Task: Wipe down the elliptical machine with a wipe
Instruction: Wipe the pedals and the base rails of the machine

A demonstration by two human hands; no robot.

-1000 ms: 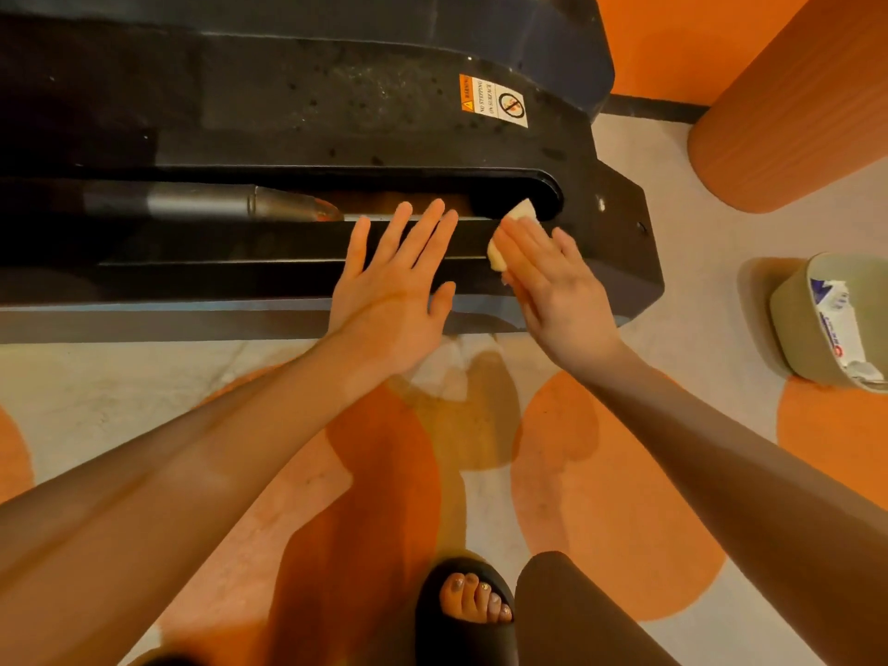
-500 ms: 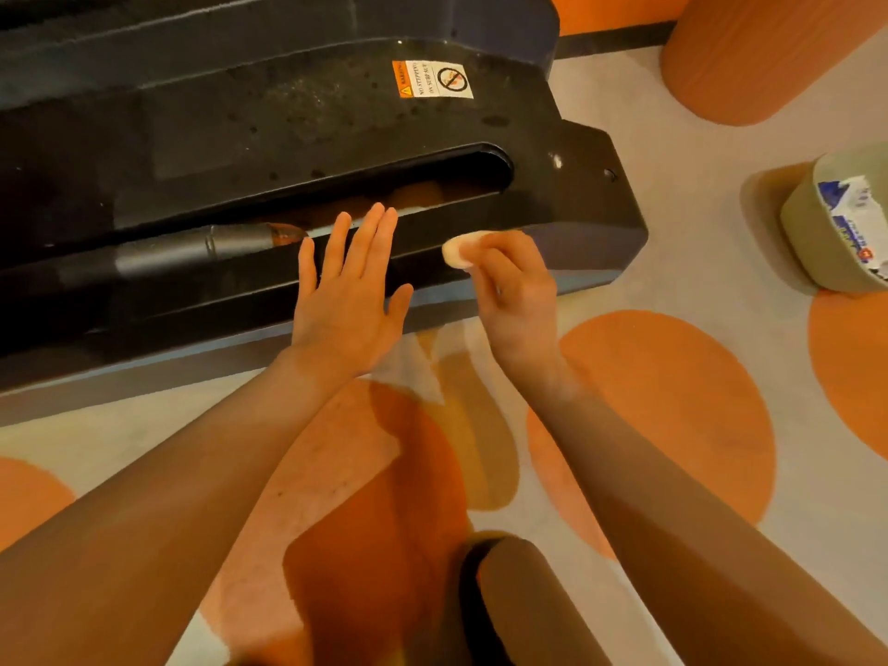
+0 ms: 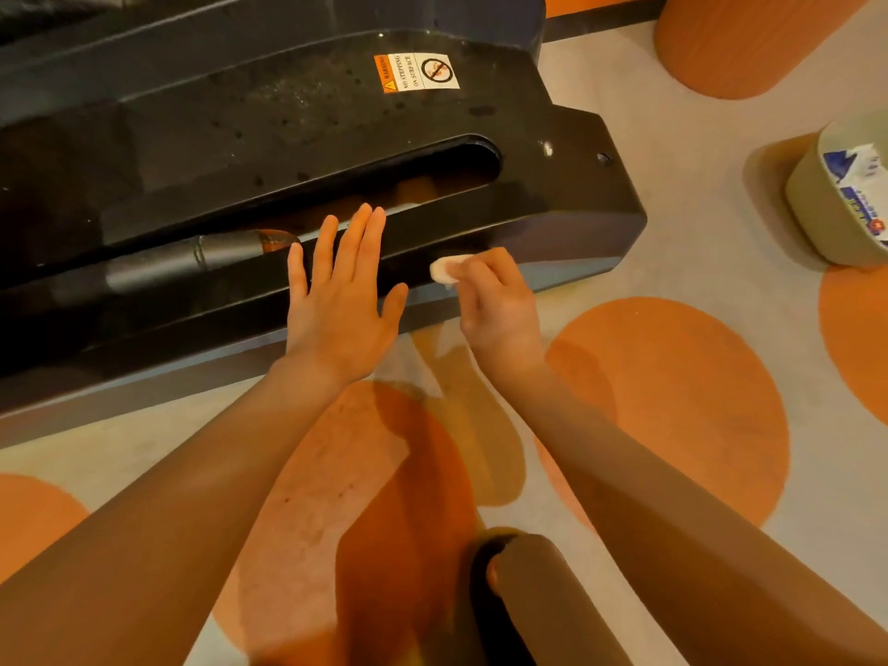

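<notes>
Fingers of right hand (image 3: 499, 305) pinch wipe (image 3: 444, 270) against elliptical machine (image 3: 288, 113); left hand (image 3: 339, 300) lies flat.

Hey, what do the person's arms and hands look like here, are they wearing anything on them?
Both arms are bare from what shows, with no sleeves in view. The left hand and right hand wear no gloves, and no rings, watch or bracelets are visible on either wrist.

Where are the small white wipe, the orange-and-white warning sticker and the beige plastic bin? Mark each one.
small white wipe (image 3: 443, 270), head view, its exposed rounded end.
orange-and-white warning sticker (image 3: 416, 73), head view, its middle.
beige plastic bin (image 3: 822, 218), head view, its outer wall.
</notes>
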